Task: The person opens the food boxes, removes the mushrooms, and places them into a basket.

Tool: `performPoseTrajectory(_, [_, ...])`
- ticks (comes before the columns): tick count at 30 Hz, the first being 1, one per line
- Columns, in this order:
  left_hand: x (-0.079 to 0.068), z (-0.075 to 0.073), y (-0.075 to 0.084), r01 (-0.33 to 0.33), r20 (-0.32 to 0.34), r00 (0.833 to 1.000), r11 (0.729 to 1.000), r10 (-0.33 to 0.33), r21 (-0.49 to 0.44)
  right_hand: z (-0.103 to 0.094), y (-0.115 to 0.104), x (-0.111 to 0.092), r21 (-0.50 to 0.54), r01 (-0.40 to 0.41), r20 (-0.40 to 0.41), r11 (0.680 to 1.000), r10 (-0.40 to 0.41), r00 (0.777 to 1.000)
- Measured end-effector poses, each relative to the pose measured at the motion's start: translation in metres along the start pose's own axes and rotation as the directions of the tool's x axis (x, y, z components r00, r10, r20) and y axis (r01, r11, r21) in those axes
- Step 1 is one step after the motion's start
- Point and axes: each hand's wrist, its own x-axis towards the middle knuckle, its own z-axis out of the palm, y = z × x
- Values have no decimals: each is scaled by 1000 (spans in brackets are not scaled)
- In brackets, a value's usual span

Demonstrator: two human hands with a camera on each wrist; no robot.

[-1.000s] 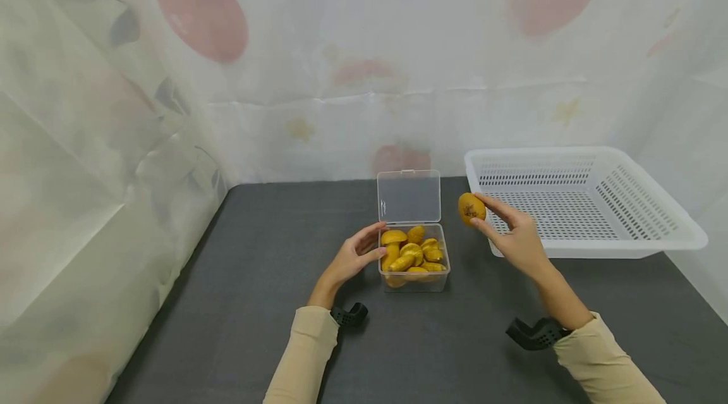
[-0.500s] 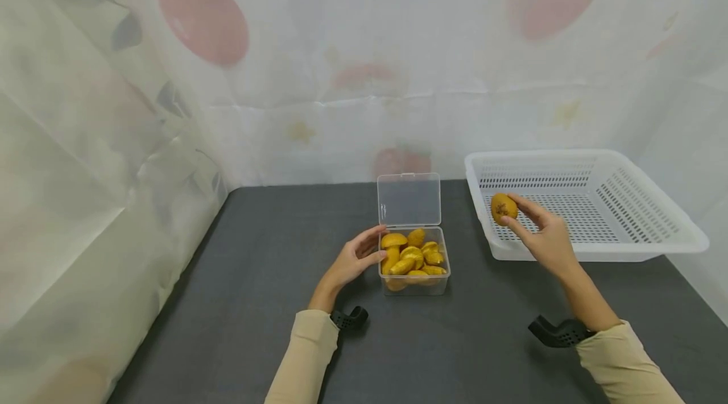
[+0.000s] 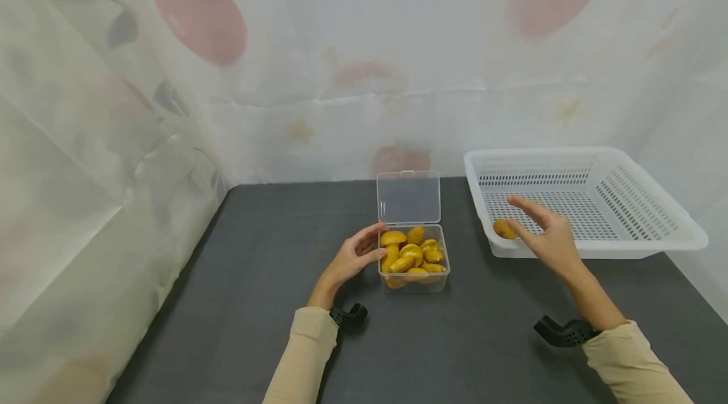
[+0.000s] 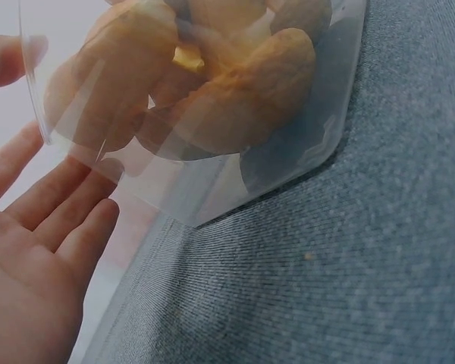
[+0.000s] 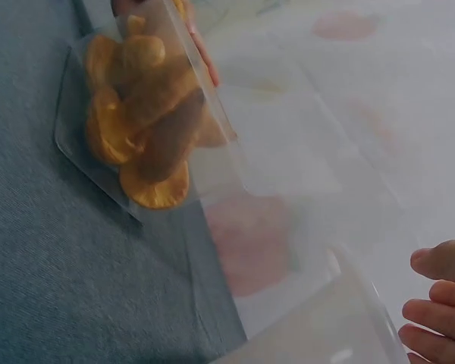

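Note:
My left hand (image 3: 352,257) rests against the left side of a small clear plastic box (image 3: 416,285). In the left wrist view its straight fingers (image 4: 76,205) touch the outside wall and the thumb tip lies at the rim. Several yellow-brown mushrooms (image 3: 411,255) fill the box, whose hinged lid (image 3: 408,197) stands up at the back. My right hand (image 3: 550,241) hovers over the near left corner of a white slotted basket (image 3: 603,251), its thumb and fingers spread with nothing between them. Beneath them one mushroom (image 3: 503,229) lies in that corner, partly hidden by the thumb.
A dark cloth (image 3: 273,265) covers the table under the box and basket. Behind it hangs a pale printed curtain (image 3: 318,75), with another fold along the left side. The basket's raised wall stands to the right of the box.
My right hand carried a mushroom rightward from beside the box to over the basket, then let it go into the near left corner. The left hand stayed at the box.

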Motion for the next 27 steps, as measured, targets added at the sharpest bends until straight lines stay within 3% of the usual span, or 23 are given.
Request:
performPoseTrajectory(10, [0, 1, 2, 10, 2, 1000, 1000, -10, -15, 9, -20, -5, 93, 15, 45, 996, -19, 999])
performPoseTrajectory(27, [0, 1, 2, 10, -3, 1000, 1000, -10, -23, 41, -41, -9, 163, 166, 170, 973, -194, 966])
